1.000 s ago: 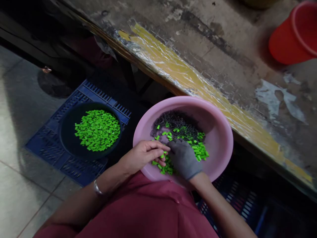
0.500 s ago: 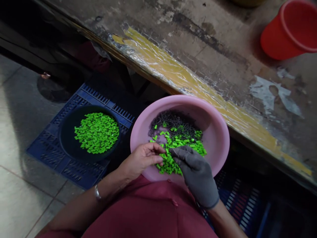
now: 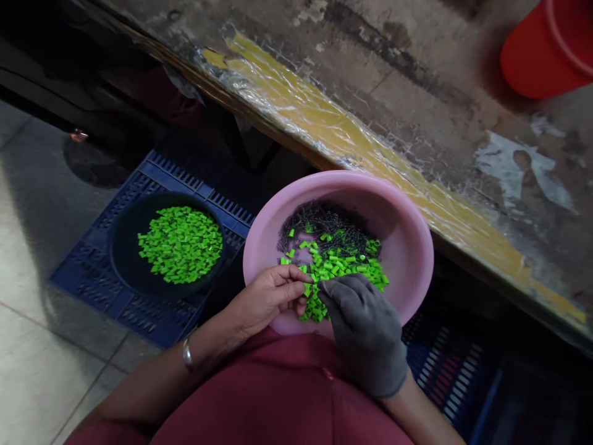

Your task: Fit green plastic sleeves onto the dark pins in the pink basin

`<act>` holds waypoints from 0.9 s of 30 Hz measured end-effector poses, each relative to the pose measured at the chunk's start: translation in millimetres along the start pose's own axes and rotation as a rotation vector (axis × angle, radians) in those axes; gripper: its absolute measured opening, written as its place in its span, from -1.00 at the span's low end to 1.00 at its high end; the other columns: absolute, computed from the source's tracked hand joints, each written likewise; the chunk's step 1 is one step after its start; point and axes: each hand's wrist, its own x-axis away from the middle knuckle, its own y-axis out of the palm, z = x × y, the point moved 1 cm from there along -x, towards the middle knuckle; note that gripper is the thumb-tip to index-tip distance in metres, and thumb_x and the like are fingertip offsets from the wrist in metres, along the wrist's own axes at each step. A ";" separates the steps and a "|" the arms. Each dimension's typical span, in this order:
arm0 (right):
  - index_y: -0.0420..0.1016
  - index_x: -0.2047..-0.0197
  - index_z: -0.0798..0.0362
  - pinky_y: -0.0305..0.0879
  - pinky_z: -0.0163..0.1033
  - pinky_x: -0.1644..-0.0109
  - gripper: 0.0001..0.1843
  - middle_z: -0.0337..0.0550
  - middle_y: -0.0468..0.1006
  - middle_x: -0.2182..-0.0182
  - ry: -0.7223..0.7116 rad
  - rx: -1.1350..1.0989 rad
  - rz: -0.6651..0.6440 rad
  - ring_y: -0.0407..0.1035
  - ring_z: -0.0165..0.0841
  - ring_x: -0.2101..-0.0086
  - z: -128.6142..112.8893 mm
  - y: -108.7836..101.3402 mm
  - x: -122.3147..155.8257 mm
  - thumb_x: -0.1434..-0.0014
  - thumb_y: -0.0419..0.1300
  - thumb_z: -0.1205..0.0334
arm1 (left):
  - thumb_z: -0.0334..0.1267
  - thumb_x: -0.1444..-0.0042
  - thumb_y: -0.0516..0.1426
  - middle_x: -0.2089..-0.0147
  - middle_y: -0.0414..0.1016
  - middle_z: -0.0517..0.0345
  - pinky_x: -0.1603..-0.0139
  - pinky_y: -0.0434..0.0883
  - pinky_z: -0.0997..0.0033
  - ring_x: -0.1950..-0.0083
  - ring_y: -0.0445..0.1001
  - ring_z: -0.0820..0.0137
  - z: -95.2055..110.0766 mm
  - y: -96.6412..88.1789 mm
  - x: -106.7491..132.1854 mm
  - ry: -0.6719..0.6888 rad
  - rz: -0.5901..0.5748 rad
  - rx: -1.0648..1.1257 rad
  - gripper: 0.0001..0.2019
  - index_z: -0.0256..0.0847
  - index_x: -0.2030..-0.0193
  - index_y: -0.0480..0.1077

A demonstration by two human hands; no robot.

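Note:
A pink basin [image 3: 417, 235] sits against my lap, holding a heap of short bright green plastic tubes [image 3: 345, 266] and a tangle of thin dark metal pieces [image 3: 324, 219]. Over its near side, my bare left hand [image 3: 273, 295] pinches thumb and forefinger together. Facing it, my right hand [image 3: 365, 327], in a grey glove, has its thumb and fingers pressed together. The two sets of fingertips almost meet above the green tubes. Whatever small thing lies between them is too small to make out against the pile.
To the left, a dark round bowl [image 3: 121, 262] full of green pieces [image 3: 180, 244] rests on a blue slotted plastic crate [image 3: 88, 281]. A worn table [image 3: 417, 68] with a taped yellow edge runs beyond the basin. A red bucket [image 3: 532, 55] stands on it. Another slotted crate [image 3: 445, 364] is at lower right.
My right hand's fingers have curled into a tighter pinch, with the wrist turned. My left fingertips have moved slightly right towards them. The view has shifted a little.

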 end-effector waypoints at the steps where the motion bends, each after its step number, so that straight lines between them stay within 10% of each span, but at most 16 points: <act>1: 0.48 0.24 0.04 0.28 -0.20 0.19 -0.82 -0.12 0.55 0.35 -0.011 0.032 -0.015 0.35 -0.28 0.30 -0.6 -0.2 -0.5 -0.29 0.05 0.31 | -0.21 -0.04 0.26 0.46 0.40 0.22 0.42 0.33 0.51 0.49 0.39 0.53 -0.1 -0.4 0.3 -0.010 -0.001 0.011 -0.77 -0.28 0.23 0.37; 12: 0.44 0.31 0.05 0.21 -0.22 0.24 -0.81 -0.13 0.53 0.42 -0.076 0.145 -0.040 0.32 -0.28 0.36 -4.5 3.9 3.4 -0.27 0.03 0.36 | -0.16 0.09 0.33 0.50 0.42 0.21 0.46 0.30 0.52 0.52 0.39 0.53 -6.2 4.0 3.4 -0.013 0.005 0.094 -0.68 -0.32 0.29 0.38; 27: 0.27 0.44 0.04 0.10 -0.30 0.38 -0.72 -0.24 0.36 0.50 0.045 -0.259 -0.054 0.26 -0.39 0.45 3.2 -1.5 27.9 -0.33 -0.02 0.26 | -0.41 0.06 0.25 0.46 0.43 0.16 0.39 0.34 0.50 0.43 0.39 0.49 -3.4 20.7 8.9 0.510 -0.080 -0.411 -0.98 -0.31 0.46 0.48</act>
